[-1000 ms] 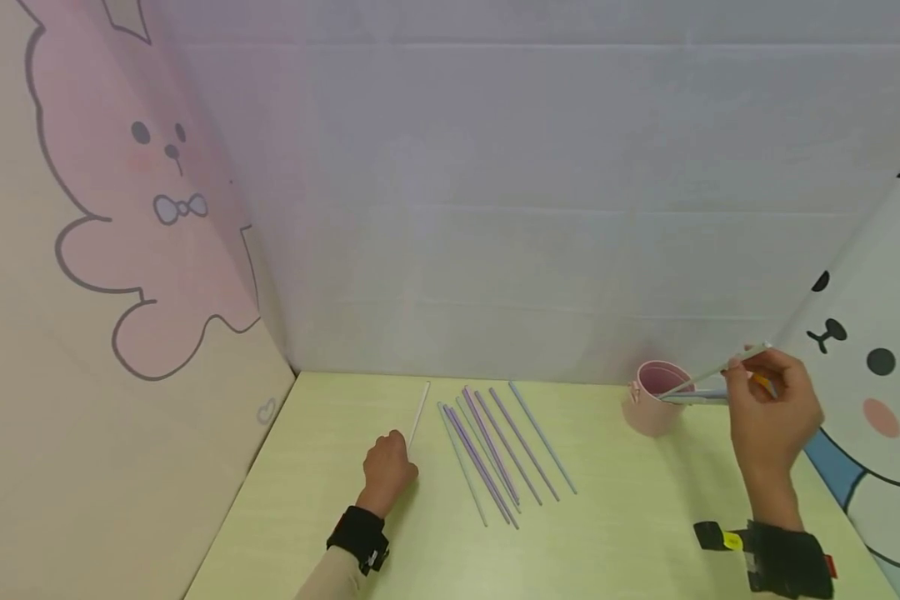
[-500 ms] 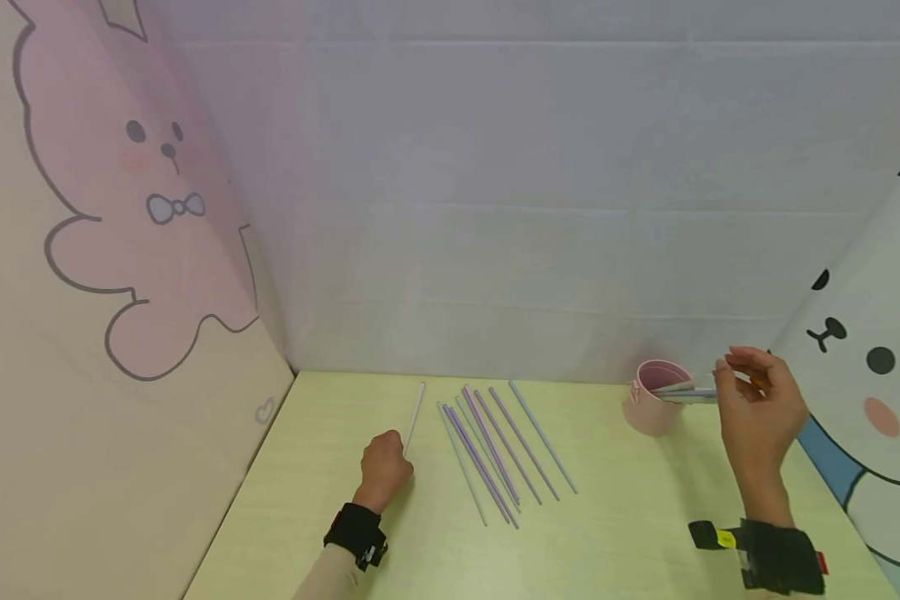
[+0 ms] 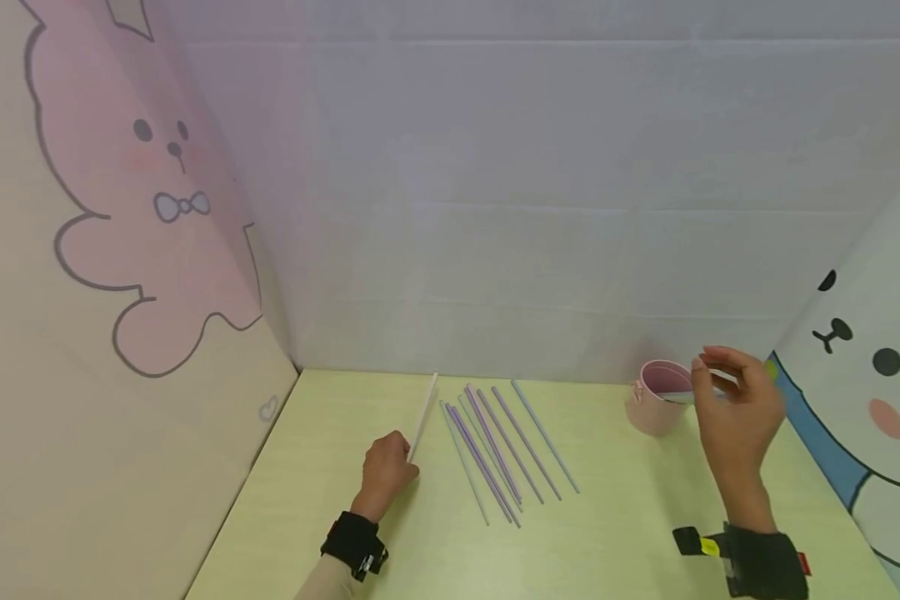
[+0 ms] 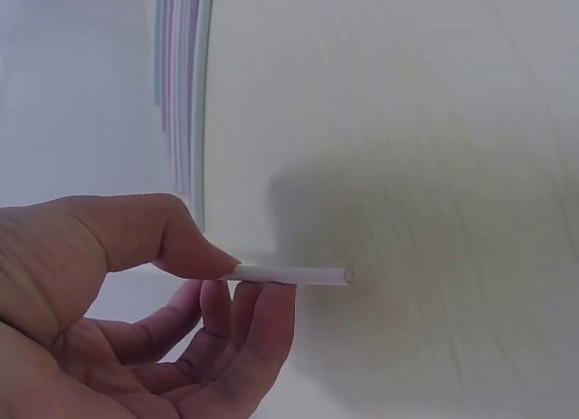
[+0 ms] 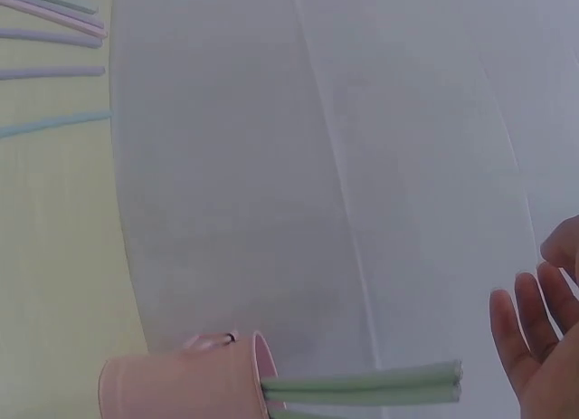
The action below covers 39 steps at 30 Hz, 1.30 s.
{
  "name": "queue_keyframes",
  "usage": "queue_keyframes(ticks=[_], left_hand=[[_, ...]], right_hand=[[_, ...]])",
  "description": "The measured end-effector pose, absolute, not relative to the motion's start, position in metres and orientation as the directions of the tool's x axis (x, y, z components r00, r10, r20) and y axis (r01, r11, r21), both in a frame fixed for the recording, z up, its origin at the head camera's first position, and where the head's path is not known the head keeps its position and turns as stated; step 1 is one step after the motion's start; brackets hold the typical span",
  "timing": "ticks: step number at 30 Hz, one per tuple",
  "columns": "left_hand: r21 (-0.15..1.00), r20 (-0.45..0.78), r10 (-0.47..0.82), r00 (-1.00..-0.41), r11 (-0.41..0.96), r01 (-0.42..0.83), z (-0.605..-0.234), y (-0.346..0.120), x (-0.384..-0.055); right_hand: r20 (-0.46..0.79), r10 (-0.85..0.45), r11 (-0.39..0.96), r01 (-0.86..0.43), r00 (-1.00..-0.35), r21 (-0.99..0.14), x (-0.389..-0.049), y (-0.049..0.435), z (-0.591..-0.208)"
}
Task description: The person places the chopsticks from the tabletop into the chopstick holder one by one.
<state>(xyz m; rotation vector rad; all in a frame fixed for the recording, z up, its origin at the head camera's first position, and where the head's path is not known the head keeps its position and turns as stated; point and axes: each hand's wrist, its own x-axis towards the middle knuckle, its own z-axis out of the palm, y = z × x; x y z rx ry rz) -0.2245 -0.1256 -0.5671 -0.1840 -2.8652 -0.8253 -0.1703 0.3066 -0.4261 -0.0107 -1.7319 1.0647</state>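
Note:
My left hand point(image 3: 387, 468) pinches a white straw point(image 3: 424, 412) near its lower end, between thumb and fingers. A short piece of it sticks out past the fingertips in the left wrist view, showing a hollow end. To the right on the table lie several purple, green and blue straws point(image 3: 528, 446) in a loose fan. My right hand point(image 3: 738, 412) is raised beside a small pink bucket point(image 3: 648, 417), its fingers loosely bent and holding nothing. Pale green straws point(image 5: 389, 385) lean out of the bucket, apart from that hand in the right wrist view; the hand partly hides them in the head view.
The bucket stands near the back edge of the pale yellow table point(image 3: 600, 542), close to a light grey cloth backdrop point(image 3: 465, 183). Cloths with a pink rabbit point(image 3: 165, 275) and a white cartoon animal point(image 3: 862, 367) border the left and right sides.
My right hand has let go of a pale straw at the bucket and moved a little left. The white straw's far end has risen and shifted slightly right in my left hand.

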Motion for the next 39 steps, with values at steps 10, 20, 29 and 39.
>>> queue_keyframes(ticks=[10,20,29,39], left_hand=[[0.578,0.225,0.145,-0.963,0.776,0.252,-0.551,-0.107,-0.216],[0.601,0.210,0.261,-0.942,0.725,0.335,-0.540,-0.088,-0.209],[0.587,0.312,0.326,-0.892,0.672,0.451,-0.531,-0.072,-0.200],[0.564,0.415,0.374,-0.829,0.610,0.557,-0.524,-0.057,-0.192]], right_hand=[[0.762,0.365,0.552,-0.535,-0.535,-0.640,-0.178,0.262,-0.444],[0.692,0.254,0.421,-0.567,-0.676,-0.708,-0.173,0.211,-0.456],[0.567,0.200,0.276,-0.509,-0.799,-0.815,-0.164,0.172,-0.460],[0.512,0.137,0.063,-0.508,-0.848,-0.859,-0.170,0.152,-0.484]])
